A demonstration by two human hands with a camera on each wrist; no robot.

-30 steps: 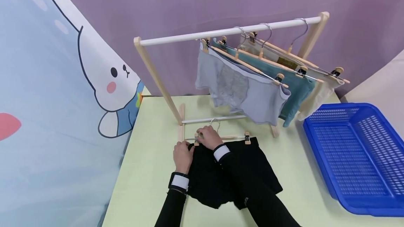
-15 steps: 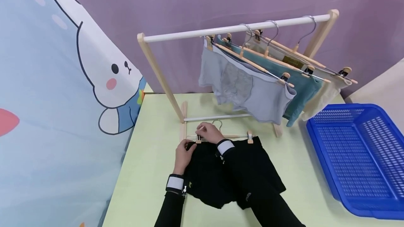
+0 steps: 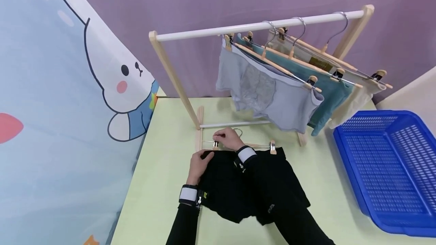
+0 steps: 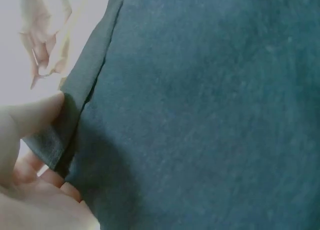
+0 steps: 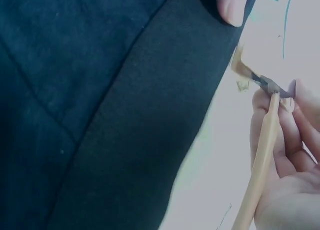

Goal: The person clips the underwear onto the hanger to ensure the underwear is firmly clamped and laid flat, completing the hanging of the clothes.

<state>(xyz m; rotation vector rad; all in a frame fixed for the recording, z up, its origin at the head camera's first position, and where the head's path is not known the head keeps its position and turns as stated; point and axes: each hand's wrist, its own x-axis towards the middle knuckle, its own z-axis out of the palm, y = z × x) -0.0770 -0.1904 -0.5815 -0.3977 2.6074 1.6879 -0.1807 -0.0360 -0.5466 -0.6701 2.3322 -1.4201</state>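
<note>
Black shorts (image 3: 231, 184) lie on the table, waistband toward the rack. My left hand (image 3: 198, 165) pinches the left corner of the waistband between thumb and fingers, as the left wrist view also shows. A trouser hanger (image 3: 256, 145) lies along the waistband. My right hand (image 3: 229, 139) pinches its left clip (image 3: 215, 145). In the right wrist view that clip (image 5: 242, 64) stands just off the waistband (image 5: 150, 99), its jaws apart from the cloth. The right clip (image 3: 273, 148) sits over the waistband's other end. My right forearm hides part of the shorts.
Behind the shorts stands a rack with a white rail (image 3: 211, 32). Light blue shorts (image 3: 259, 86), teal shorts (image 3: 327, 103) and a cream garment (image 3: 355, 99) hang at its right. A blue basket (image 3: 366, 203) stands on the table at the right.
The left clip has gone from overlapping the waistband to just above it, with my right hand still pinching it. My left hand keeps hold of the corner. The head view has shifted slightly.
</note>
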